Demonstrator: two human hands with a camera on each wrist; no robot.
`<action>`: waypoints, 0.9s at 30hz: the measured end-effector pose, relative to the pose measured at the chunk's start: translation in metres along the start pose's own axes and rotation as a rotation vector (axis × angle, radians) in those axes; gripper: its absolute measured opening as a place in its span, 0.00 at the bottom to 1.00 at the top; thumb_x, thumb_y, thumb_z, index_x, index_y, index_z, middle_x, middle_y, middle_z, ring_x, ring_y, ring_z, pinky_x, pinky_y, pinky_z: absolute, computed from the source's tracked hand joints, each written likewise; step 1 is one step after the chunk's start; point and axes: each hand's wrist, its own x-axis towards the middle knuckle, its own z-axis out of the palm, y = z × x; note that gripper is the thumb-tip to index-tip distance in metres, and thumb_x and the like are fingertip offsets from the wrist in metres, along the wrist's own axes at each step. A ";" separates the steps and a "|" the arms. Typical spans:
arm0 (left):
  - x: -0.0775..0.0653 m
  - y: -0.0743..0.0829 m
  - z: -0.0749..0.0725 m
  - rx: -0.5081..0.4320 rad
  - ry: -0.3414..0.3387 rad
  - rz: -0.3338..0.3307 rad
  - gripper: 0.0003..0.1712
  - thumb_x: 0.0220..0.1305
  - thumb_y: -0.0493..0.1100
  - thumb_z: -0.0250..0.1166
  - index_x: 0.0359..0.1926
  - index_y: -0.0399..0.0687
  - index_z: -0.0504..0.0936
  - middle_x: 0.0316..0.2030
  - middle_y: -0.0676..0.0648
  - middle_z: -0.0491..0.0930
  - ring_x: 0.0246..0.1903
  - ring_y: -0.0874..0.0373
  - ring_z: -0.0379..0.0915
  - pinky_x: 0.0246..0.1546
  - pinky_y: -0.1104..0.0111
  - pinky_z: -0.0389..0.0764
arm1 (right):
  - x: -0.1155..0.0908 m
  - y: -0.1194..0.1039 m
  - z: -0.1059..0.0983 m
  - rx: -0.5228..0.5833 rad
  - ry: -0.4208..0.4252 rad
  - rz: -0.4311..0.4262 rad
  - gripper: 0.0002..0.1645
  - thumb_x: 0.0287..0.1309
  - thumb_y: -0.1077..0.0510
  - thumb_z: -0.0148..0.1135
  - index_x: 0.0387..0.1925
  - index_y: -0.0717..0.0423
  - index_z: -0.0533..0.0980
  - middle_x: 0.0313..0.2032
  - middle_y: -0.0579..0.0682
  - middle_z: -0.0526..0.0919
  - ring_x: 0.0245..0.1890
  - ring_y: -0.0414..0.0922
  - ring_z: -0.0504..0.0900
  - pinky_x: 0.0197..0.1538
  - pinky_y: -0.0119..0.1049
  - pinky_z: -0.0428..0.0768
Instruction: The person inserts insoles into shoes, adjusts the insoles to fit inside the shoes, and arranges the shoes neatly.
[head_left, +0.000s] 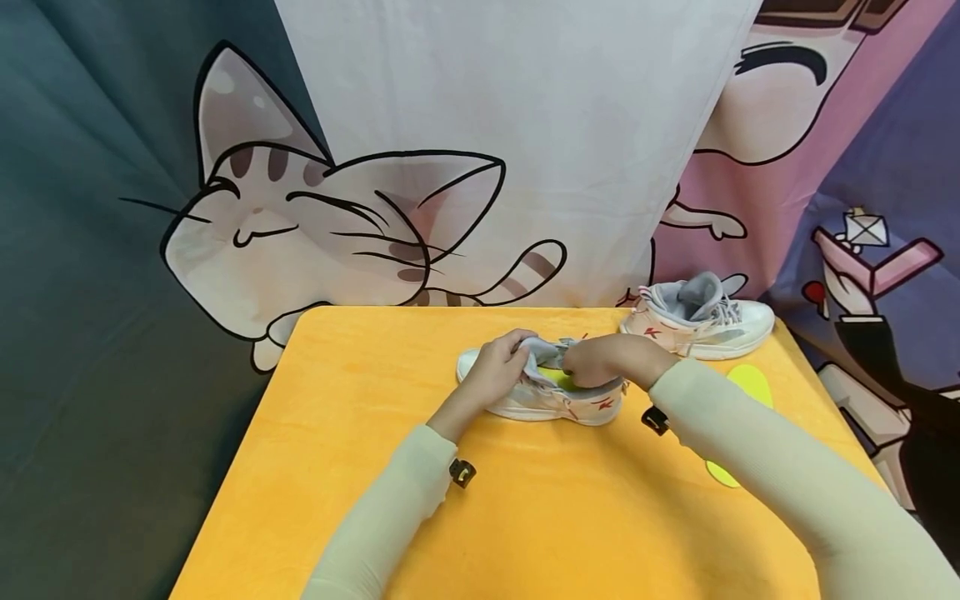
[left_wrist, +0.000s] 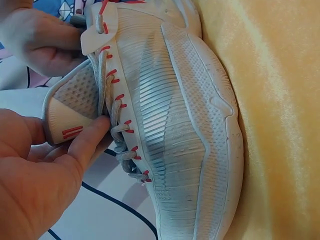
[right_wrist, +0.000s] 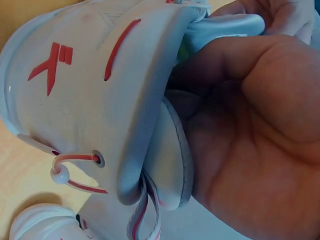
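Note:
A white sneaker [head_left: 543,402] with red marks and grey laces stands on the table, toe to the left. My left hand [head_left: 497,367] pinches the sneaker's padded tongue [left_wrist: 75,95] between thumb and fingers. Through the shoe's opening reaches my right hand [head_left: 609,358], its fingertips hidden inside. In the right wrist view, the palm faces the camera beside the heel collar [right_wrist: 145,115]. Part of a yellow-green insole [head_left: 557,377] shows inside the sneaker, just by the right hand. Whether those fingers grip or press it is hidden.
The matching sneaker [head_left: 738,325] stands at the table's back right corner. Another yellow-green insole [head_left: 750,383] lies in front of it, partly covered by the right sleeve. Behind the yellow table [head_left: 360,433] hangs a printed cloth [head_left: 570,125] with a cartoon cat.

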 end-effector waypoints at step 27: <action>0.000 -0.004 0.002 0.026 0.008 0.012 0.19 0.76 0.42 0.48 0.63 0.48 0.73 0.31 0.45 0.81 0.27 0.48 0.79 0.22 0.69 0.78 | 0.006 0.005 -0.018 0.062 -0.044 -0.031 0.15 0.68 0.58 0.45 0.43 0.61 0.78 0.27 0.47 0.68 0.22 0.39 0.65 0.28 0.33 0.65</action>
